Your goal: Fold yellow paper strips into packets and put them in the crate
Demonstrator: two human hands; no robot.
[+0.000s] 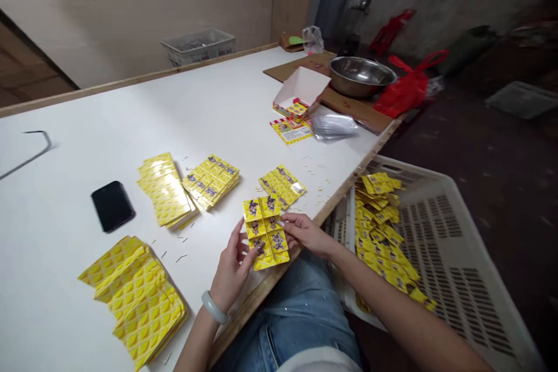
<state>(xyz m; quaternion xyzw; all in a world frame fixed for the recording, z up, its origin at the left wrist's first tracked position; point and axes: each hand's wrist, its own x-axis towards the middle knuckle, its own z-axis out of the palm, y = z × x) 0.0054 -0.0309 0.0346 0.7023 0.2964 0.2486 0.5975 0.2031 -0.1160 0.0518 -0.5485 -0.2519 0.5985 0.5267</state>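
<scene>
Just over the table's near edge I hold a yellow card sheet (267, 232) printed with small cartoon figures and divided into sections. My left hand (238, 264) grips its lower left side, thumb on the front. The fingers of my right hand (305, 232) pinch its right edge. Right behind it lies another printed yellow sheet (285, 183). To the left are a stack of figure-printed sheets (212, 179), a fanned stack of yellow patterned sheets (165, 192) and a larger fanned pile of patterned sheets (139, 296) near the front.
A white plastic crate (449, 226) with yellow card pieces (381, 238) stands below the table's right edge. On the table are a black phone (112, 206), a metal hook (37, 154), an open box (303, 90), clear plastic sleeves (333, 126), a steel bowl (361, 77) and a red bag (405, 90).
</scene>
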